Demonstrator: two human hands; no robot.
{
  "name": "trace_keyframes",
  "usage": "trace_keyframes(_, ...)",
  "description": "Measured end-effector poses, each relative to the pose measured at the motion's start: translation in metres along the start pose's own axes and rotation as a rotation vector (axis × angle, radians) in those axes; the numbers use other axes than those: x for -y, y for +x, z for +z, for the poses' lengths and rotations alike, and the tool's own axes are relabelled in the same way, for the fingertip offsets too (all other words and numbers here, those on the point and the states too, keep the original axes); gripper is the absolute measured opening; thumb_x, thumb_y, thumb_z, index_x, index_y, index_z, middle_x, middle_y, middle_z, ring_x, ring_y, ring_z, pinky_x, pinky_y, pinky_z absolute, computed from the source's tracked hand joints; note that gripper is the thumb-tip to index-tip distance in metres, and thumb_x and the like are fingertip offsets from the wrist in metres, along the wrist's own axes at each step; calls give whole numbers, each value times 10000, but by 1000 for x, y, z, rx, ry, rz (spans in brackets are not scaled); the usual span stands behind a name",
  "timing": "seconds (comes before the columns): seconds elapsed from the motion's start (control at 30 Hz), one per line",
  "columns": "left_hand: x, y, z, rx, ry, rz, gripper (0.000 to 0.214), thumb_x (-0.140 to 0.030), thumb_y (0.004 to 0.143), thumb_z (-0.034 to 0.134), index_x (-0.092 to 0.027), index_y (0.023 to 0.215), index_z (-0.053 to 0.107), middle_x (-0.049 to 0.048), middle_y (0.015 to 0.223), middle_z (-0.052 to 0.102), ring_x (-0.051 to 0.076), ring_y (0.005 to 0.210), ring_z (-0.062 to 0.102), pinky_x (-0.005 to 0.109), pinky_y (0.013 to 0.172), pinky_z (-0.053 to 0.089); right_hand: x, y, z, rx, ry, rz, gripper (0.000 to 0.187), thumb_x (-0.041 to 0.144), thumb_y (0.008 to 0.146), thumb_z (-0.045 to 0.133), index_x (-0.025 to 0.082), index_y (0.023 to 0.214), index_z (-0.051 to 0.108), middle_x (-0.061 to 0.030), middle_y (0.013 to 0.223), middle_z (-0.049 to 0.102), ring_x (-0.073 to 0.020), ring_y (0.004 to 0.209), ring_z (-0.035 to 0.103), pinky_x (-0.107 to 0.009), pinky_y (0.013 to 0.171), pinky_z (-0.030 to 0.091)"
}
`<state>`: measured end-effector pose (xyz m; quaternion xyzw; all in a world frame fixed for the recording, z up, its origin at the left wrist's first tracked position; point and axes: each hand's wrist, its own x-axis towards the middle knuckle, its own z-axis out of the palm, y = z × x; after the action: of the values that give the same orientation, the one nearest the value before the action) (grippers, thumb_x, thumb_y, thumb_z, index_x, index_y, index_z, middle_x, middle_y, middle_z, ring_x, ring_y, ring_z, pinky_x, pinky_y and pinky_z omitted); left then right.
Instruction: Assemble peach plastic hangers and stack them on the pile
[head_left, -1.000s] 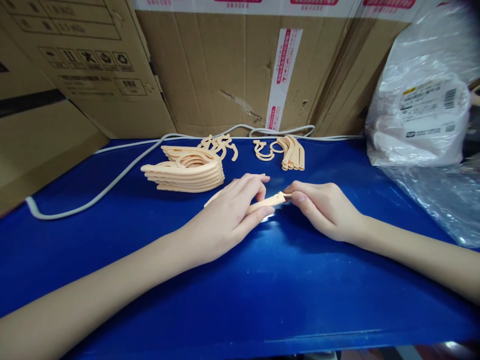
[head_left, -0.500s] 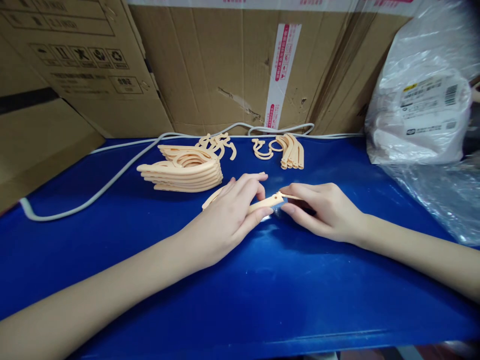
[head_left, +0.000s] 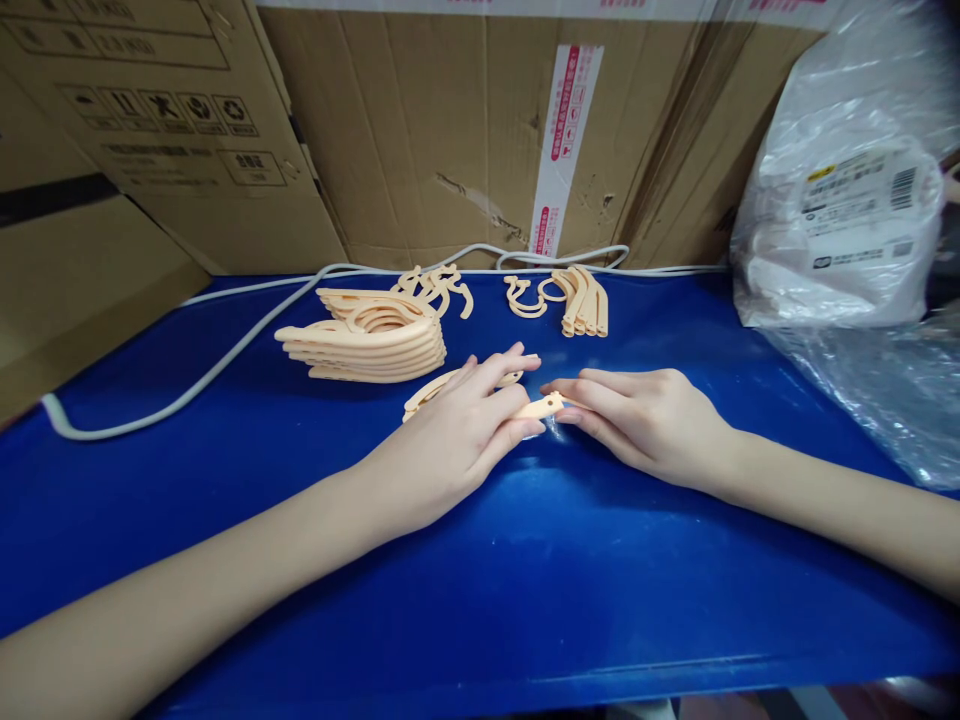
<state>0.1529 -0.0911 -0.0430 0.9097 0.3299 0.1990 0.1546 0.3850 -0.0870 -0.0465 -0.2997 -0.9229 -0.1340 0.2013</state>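
Observation:
My left hand (head_left: 469,425) is closed on a beige plastic hanger arm (head_left: 541,406), whose end with a small hole sticks out past thumb and fingers. From the right, my right hand (head_left: 637,412) pinches a thin beige hanger part (head_left: 568,400) against that end; the fingers hide most of it. Another curved hanger piece (head_left: 429,392) lies on the table partly under my left hand. Just beyond stands a stack of folded beige hangers (head_left: 360,352). Loose hanger hooks (head_left: 433,290) lie behind the stack.
On the blue tabletop (head_left: 525,590), several hanger arms (head_left: 586,302) and a few hooks (head_left: 527,300) lie toward the back. A white cable (head_left: 247,350) runs along the left and back. Cardboard boxes (head_left: 450,130) wall the far side. A plastic-wrapped package (head_left: 855,220) sits at the back right.
My right hand's fingers have moved slightly left and closed in on the hanger arm's end. The left forefinger has lifted a little, showing more of the piece beneath.

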Motion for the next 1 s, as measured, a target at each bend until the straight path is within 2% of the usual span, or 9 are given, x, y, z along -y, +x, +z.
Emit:
trace_keyframes(0.2,2,1,2,1,12,10,253,-302,1021,377,-182,955,590,90,1445,479,244,1432,334,536,1157,318,0,-1,1,5,-103,-44,324,326,1033,355,133,1064,614,-25,822,702,-136,712,696,-251,535,425)
trace_keyframes(0.4,-1,3,2,15,-9,4,275,-304,1019,381,-173,914,598,100,1453,469,243,1433,330,518,1162,316,1,0,3,3,-177,-104,307,312,1027,374,129,986,617,-37,811,701,-136,666,679,-262,534,418)
trace_keyframes(0.5,-1,4,1,2,-16,5,278,-302,1015,392,-166,908,609,110,1417,496,245,1405,376,507,1152,334,2,0,3,23,-103,-50,323,322,1033,339,140,1003,604,-39,829,704,-148,695,691,-260,543,434)
trace_keyframes(0.7,1,4,2,-41,-35,16,290,-316,1012,398,-162,1089,632,121,1431,487,247,1397,387,503,1162,322,1,-1,3,11,82,94,316,383,1025,358,143,1108,547,-61,999,739,-152,725,716,-243,552,478)
trace_keyframes(0.87,-1,5,2,-47,-41,0,276,-322,1005,417,-151,987,633,131,1432,485,252,1380,409,499,1169,309,0,-2,3,-4,122,105,305,375,1023,367,150,1063,568,-65,959,741,-144,705,708,-234,567,483)
trace_keyframes(1.0,-3,5,1,-41,-50,2,261,-318,1004,424,-160,877,589,129,1397,514,235,1355,438,481,1170,309,0,-2,2,-18,62,56,306,357,1024,366,153,991,591,-41,854,724,-131,650,684,-233,524,436)
